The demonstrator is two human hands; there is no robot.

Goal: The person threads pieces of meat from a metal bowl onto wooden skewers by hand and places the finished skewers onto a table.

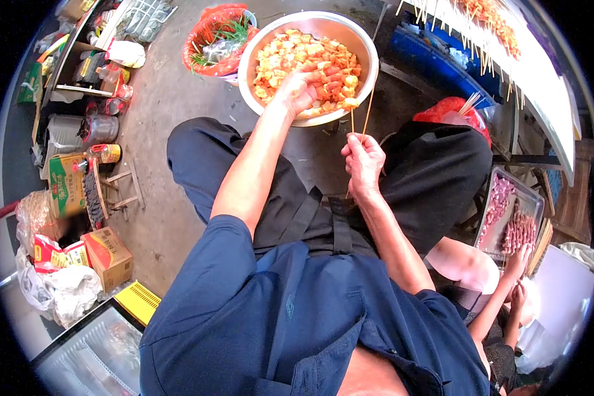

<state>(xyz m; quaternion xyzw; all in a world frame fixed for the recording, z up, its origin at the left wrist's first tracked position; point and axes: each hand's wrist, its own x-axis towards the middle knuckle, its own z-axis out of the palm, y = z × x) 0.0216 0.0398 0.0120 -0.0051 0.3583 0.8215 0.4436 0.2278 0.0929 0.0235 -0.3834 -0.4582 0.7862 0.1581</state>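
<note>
A large metal bowl [245, 68] of orange, sauce-coated meat pieces [287, 49] stands in front of my knees. My left hand [300, 91] reaches palm up over the bowl's contents, its fingers among the pieces; which piece they grip, if any, is hard to make out. Below the bowl's right rim, my right hand [363, 158] is closed on thin wooden skewers [367, 109]. One skewer points up to a piece of meat [350, 103] at the bowl's edge, and another slants up past the rim.
A red-lined basket [201, 39] with greens stands left of the bowl. Skewers lie on a white table [548, 72] at upper right, above a blue container [416, 49]. A co-worker's hands [518, 264] are by a meat tray [534, 198]. Boxes [107, 257] and bottles line the left.
</note>
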